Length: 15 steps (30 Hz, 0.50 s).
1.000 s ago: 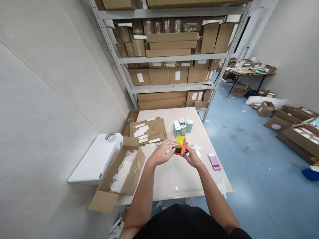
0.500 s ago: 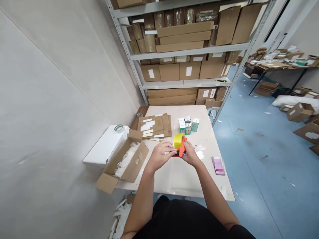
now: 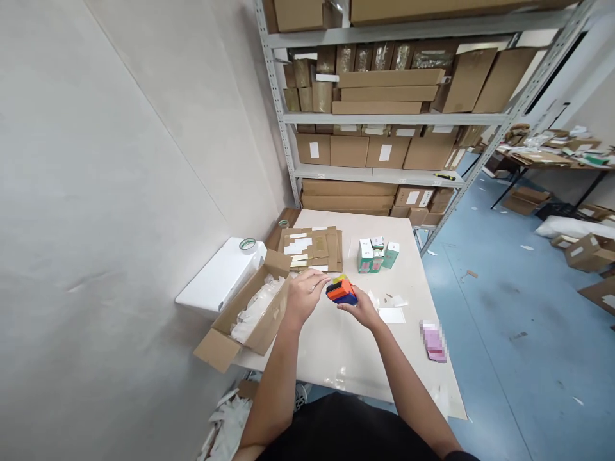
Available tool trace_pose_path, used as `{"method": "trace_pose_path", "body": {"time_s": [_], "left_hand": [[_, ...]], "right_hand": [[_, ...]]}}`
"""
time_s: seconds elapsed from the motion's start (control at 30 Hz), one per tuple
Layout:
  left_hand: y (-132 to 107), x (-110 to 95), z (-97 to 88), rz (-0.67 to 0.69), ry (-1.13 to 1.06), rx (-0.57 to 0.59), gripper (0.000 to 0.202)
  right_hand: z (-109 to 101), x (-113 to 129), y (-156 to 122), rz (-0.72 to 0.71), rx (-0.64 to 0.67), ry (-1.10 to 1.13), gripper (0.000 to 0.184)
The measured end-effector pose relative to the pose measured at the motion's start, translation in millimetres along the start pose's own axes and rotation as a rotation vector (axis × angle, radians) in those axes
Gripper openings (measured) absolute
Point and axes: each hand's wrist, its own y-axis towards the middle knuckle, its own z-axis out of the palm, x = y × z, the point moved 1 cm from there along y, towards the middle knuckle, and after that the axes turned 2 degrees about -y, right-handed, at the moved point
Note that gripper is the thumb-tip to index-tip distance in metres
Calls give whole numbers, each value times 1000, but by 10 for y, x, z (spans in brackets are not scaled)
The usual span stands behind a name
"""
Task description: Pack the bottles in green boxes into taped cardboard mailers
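Turned over since half a second ago, the dispenser (image 3: 340, 291) now shows its orange side and blue base, with the yellow tape mostly hidden behind; the left hand (image 3: 302, 296) has come off it to the left. The right hand (image 3: 361, 309) has its fingers clamped on the dispenser, above the middle of the counter (image 3: 343, 349). The left fingers are bunched just beside it; whether they pinch the tape's end, I cannot tell.

Pale and glossy, the counter carries flat cardboard (image 3: 318, 248), a group of green-and-white boxes (image 3: 366, 257), a white slip (image 3: 392, 315) and, near the right edge, a pink pack (image 3: 434, 342). At its left stands an open carton (image 3: 275, 319) holding white plastic (image 3: 258, 305). Beyond the far edge rises a grey rack (image 3: 394, 119) full of brown cartons, a yellow-and-black knife (image 3: 444, 177) on one shelf. A grey wall (image 3: 139, 192) closes the left; blue floor (image 3: 500, 339), scattered with scraps, spreads right.

White labels mark many rack cartons, and the boxes bear print, all too small to read. The pack's writing is pixelated.
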Motion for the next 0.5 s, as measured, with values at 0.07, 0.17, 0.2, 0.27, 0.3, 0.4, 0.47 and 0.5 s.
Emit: {"method": "trace_pose_path", "body": {"time_s": [0.07, 0.17, 0.2, 0.27, 0.3, 0.4, 0.47, 0.5], "left_hand": [[-46, 138, -138, 40, 43, -1, 20], [-152, 334, -400, 26, 68, -5, 33], [-187, 399, -503, 9, 66, -18, 46], [-244, 539, -725, -29, 63, -76, 65], [-265, 617, -838, -47, 64, -113, 70], [-316, 893, -1157, -101, 54, -213, 73], [-365, 1104, -1342, -147, 40, -262, 66], [-398, 1214, -1425, -174, 34, -278, 60]], "right_hand": [[217, 23, 37, -4, 9, -1, 59], [543, 60, 132, -30, 1, 0, 61], [650, 72, 178, -19, -14, -11, 60], [865, 102, 293, 19, -53, -45, 57], [976, 122, 359, 33, -71, -59, 56], [1332, 206, 577, 37, -85, -90, 53], [1602, 272, 734, 18, -53, -126, 49], [1751, 306, 817, 0, -31, -148, 45]]}}
